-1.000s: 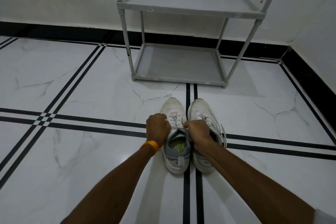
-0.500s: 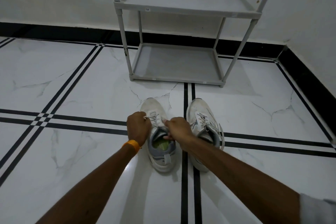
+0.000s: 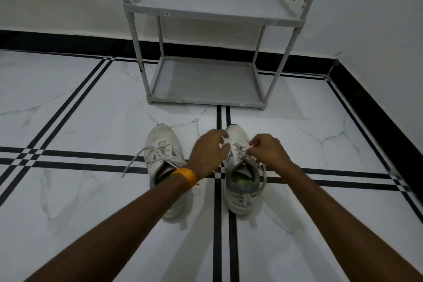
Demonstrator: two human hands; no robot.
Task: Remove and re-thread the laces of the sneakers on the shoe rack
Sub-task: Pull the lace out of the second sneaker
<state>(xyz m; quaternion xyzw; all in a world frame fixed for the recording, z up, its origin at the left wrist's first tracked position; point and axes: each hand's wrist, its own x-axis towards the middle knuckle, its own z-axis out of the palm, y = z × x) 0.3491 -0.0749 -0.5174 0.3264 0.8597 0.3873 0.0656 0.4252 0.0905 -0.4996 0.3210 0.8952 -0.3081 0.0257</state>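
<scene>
Two white sneakers stand side by side on the floor, toes pointing at the rack. The left sneaker (image 3: 163,144) has its lace (image 3: 135,162) undone, with one end trailing out to the left. My left hand (image 3: 209,152), with an orange wristband, hovers with fingers apart at the inner side of the right sneaker (image 3: 240,192). My right hand (image 3: 269,151) is over that shoe's lacing, its fingertips pinched on the lace (image 3: 242,151) near the top eyelets. My left forearm hides the left sneaker's heel.
A grey two-tier shoe rack (image 3: 206,98) stands against the wall ahead, both shelves bare. The floor is white marble tile with black stripes. A black skirting (image 3: 370,107) and a wall close off the right side.
Both hands have left the left sneaker and moved right to the right sneaker. The left sneaker's lace now lies loose, trailing left. The left hand has opened.
</scene>
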